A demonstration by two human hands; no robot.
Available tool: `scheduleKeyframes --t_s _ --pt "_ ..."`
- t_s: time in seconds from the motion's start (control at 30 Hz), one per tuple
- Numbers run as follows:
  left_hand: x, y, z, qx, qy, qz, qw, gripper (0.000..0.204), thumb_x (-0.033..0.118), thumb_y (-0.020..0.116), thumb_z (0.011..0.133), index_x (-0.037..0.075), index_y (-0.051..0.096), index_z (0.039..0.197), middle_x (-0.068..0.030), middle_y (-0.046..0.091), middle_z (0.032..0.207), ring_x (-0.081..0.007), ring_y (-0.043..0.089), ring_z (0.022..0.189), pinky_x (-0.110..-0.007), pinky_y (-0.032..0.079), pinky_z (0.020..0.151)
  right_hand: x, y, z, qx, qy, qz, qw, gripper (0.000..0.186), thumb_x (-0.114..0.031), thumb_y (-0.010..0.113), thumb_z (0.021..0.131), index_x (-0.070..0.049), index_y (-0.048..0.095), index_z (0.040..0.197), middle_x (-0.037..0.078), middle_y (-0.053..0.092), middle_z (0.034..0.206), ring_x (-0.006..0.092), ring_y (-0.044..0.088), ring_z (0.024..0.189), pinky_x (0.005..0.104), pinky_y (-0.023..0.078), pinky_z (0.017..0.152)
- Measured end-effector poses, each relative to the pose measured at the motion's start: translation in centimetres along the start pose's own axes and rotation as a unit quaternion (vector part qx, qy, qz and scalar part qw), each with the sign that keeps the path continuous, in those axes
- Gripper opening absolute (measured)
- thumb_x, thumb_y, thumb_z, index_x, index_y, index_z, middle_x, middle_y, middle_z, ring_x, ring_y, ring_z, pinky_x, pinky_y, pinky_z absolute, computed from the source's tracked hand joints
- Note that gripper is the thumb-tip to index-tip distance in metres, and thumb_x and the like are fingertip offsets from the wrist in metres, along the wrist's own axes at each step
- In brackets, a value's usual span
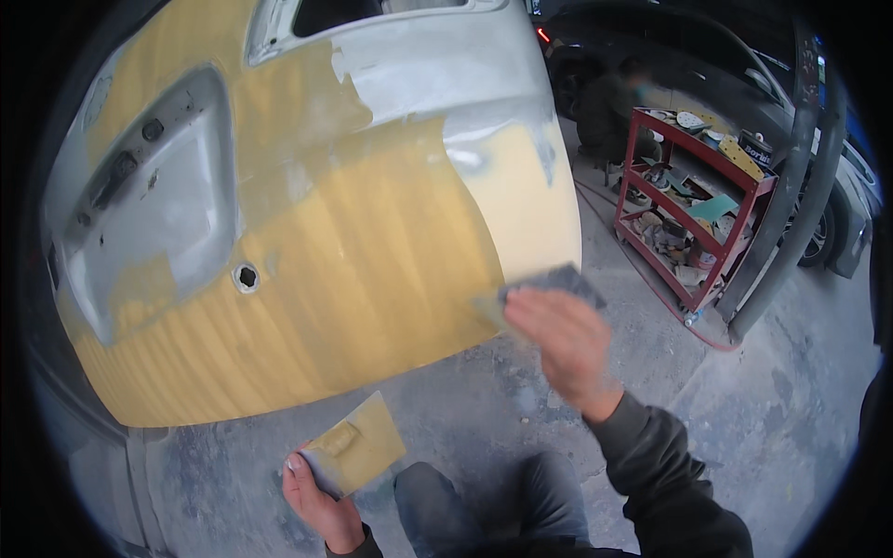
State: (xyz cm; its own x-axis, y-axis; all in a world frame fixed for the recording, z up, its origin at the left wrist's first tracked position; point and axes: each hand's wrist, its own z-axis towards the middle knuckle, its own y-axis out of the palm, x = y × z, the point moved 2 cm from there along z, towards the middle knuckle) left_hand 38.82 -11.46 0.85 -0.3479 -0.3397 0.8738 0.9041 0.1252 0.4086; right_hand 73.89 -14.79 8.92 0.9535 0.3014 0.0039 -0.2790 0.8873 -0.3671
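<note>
A car tailgate (372, 242) stands tilted before me, much of its grey surface coated with streaky yellow body filler. My left hand (312, 498) is closed on the edge of a thin flat mixing board (377, 451), below the panel's lower edge. A lump of yellow filler (337, 441) sits on that board. At the tailgate's lower right corner, my right hand (563, 339) grips a flat dark spreader (575, 281), smeared by motion. Its pale greenish edge lies by the filler's border; whether it touches the panel I cannot tell.
A red tool cart (674, 237) at the right carries cans, sanding discs and scraps on its shelves. Beside it rise dark posts (777, 214). Behind, a person (609, 116) crouches by a dark car (670, 51). A thin hose (656, 298) runs across the dusty concrete floor (223, 484).
</note>
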Motion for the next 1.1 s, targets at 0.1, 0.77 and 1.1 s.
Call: scheduleKeyframes --t_s 0.1,0.77,1.1 --pt "0.2 0.1 0.2 -0.023 0.005 -0.005 1.0 0.037 0.032 0.054 0.117 -0.003 0.066 0.119 -0.0086 0.069 0.109 -0.0163 0.066 0.099 -0.033 0.055 0.091 4.5 -0.3 6.3 0.026 -0.031 -0.012 0.999 0.037 0.005 0.064 0.085 -0.008 0.081 0.116 0.01 0.081 0.119 0.028 0.078 0.111 0.0388 0.063 0.091" --pt "-2.0 -0.1 0.7 0.012 -0.012 0.006 1.0 0.038 0.032 0.054 0.117 -0.003 0.067 0.113 -0.0096 0.07 0.102 -0.0169 0.068 0.094 -0.032 0.057 0.087 8.1 4.9 15.9 -0.021 -0.082 0.031 0.996 0.031 0.003 0.061 0.088 -0.006 0.082 0.108 0.006 0.081 0.116 0.0289 0.075 0.108 0.0406 0.062 0.087" --pt "-3.5 0.5 0.8 -0.004 -0.016 -0.014 1.0 0.037 0.032 0.055 0.116 -0.003 0.068 0.114 -0.0096 0.072 0.101 -0.0169 0.069 0.092 -0.032 0.057 0.087 6.2 3.3 12.7 -0.115 -0.032 0.06 0.991 0.03 0.004 0.064 0.087 -0.006 0.081 0.109 0.006 0.081 0.118 0.0294 0.076 0.109 0.0399 0.062 0.087"
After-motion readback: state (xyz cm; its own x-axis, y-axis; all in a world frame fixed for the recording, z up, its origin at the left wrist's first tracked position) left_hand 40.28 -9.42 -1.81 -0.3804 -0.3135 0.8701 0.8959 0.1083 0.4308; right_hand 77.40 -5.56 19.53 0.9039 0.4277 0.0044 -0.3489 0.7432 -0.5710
